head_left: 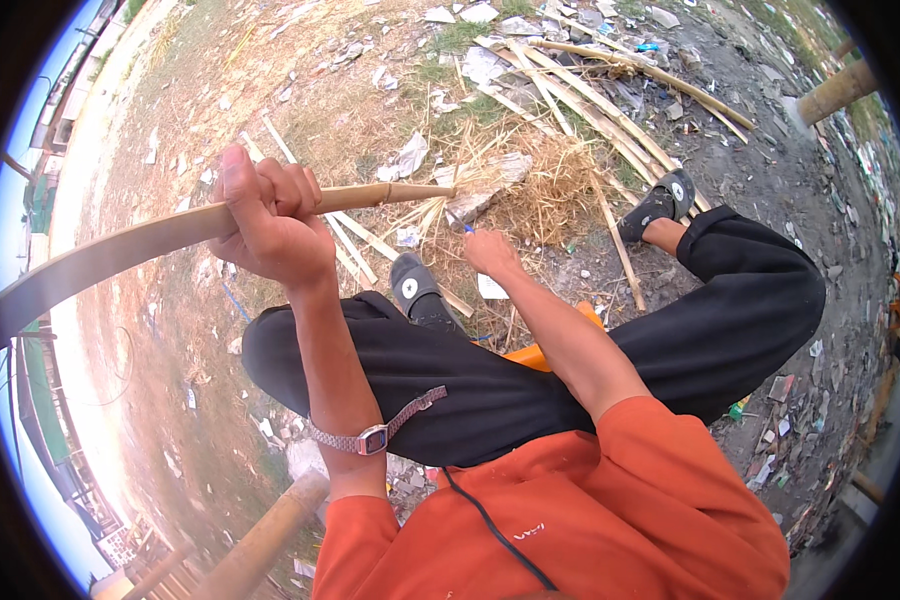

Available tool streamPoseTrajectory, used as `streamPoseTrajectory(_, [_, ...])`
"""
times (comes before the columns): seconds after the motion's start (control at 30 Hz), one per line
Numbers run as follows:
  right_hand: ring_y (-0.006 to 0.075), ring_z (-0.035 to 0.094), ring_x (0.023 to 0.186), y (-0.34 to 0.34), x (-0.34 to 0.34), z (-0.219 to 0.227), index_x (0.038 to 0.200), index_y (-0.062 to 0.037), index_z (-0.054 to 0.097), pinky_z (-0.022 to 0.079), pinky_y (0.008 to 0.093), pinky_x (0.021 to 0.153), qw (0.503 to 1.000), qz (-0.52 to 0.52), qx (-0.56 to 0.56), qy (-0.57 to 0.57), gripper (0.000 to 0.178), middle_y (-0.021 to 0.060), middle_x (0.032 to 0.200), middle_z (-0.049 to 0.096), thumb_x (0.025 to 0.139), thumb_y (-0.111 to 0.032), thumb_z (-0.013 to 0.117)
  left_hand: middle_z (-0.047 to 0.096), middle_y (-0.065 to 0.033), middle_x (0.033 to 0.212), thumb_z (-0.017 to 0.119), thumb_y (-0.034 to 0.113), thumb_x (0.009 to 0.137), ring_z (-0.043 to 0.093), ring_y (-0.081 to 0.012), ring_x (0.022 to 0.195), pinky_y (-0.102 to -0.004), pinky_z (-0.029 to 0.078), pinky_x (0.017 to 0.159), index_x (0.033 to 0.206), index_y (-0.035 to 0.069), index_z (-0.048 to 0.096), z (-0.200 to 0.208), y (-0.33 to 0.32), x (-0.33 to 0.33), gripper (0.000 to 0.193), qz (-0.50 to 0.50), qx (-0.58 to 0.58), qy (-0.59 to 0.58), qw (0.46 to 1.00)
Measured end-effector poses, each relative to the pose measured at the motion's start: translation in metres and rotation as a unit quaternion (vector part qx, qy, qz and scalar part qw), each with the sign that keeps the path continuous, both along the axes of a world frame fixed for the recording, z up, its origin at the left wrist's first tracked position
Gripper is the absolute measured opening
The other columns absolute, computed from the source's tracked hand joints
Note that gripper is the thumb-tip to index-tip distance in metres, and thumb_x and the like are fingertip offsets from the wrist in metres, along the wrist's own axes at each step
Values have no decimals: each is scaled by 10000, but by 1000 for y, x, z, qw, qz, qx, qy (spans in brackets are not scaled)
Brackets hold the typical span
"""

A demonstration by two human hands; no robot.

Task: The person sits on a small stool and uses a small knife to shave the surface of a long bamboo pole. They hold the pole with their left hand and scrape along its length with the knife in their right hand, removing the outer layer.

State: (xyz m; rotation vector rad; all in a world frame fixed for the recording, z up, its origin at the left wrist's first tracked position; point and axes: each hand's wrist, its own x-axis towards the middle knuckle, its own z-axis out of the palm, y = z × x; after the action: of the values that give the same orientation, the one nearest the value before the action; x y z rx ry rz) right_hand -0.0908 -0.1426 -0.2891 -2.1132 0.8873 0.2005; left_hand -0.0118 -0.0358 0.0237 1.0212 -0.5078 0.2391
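My left hand is closed around a long bamboo strip, raised in front of my left knee. One end of the strip reaches past the left edge of view. Its narrower end lies by a stone block on the ground between my feet. My right hand is closed on a small knife; a bit of blue shows at the handle, most of which my fingers hide. The short dark blade points toward the strip's end, just below it; whether they touch I cannot tell.
Pale shavings are heaped around the stone. Long split bamboo strips lie at the far right, and thinner strips near my left sandal. Bamboo poles stand at the right and lower left. Litter covers the ground.
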Motion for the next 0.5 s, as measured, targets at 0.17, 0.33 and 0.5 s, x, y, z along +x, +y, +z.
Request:
streamPoseTrajectory(0.17, [479,581,839,-3,-10,24,948,13,556,451,537,769,998,-56,-10,-32,439,307,855,608,951,-360,324,167,45,463,468,191,938,128,-62,395,-263,130,394,536,158,194,0,7,2,487,26,42,17,999])
streamPoseTrajectory(0.33, [474,595,762,-8,5,33,942,-4,522,465,541,704,995,-34,-53,-75,396,286,788,614,955,-357,343,158,46,471,445,203,945,110,-67,399,-266,129,401,544,158,178,-1,10,2,483,-10,32,22,999])
streamPoseTrajectory(0.5, [380,650,779,-24,18,1,965,-10,544,509,484,693,986,29,-163,-1,335,229,829,653,947,-306,386,152,45,476,431,221,949,105,-72,405,-268,135,409,550,163,169,-3,7,5,481,-23,41,44,998])
